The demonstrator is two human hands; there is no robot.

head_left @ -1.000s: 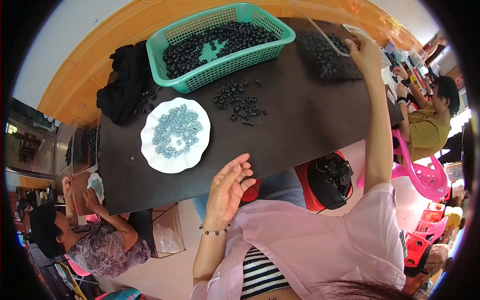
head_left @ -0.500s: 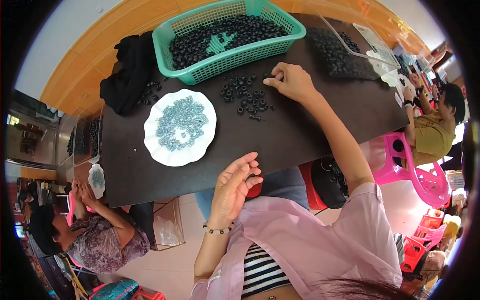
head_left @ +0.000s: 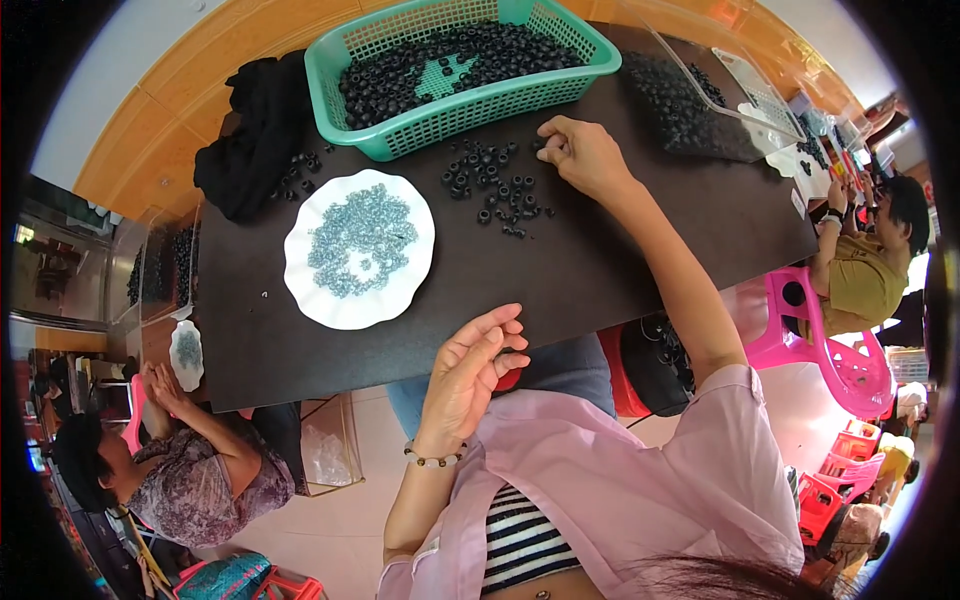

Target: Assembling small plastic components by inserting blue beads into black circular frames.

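My right hand (head_left: 588,158) reaches over the dark table, with thumb and forefinger pinched on a small black ring-like piece. Left of it lies a loose pile of small black round pieces (head_left: 490,178), hollow like caps. Near the table's front edge my left hand (head_left: 470,372) is raised palm-up, fingers curled toward the thumb; whatever they hold is hidden. A white scalloped plate (head_left: 412,285) stands left of the pile, bearing many small clear bluish pieces (head_left: 355,235).
A green basket (head_left: 500,100) of black pieces stands at the back. To its right is a clear bin (head_left: 700,120) of similar pieces; to its left, black cloth (head_left: 250,140). Two people sit at the left (head_left: 215,470) and right (head_left: 862,270). A pink stool (head_left: 835,350) stands at the right.
My right hand has shifted slightly, its fingertips closing at the black piece beside the pile. My left hand keeps its place. The view has tilted a little.
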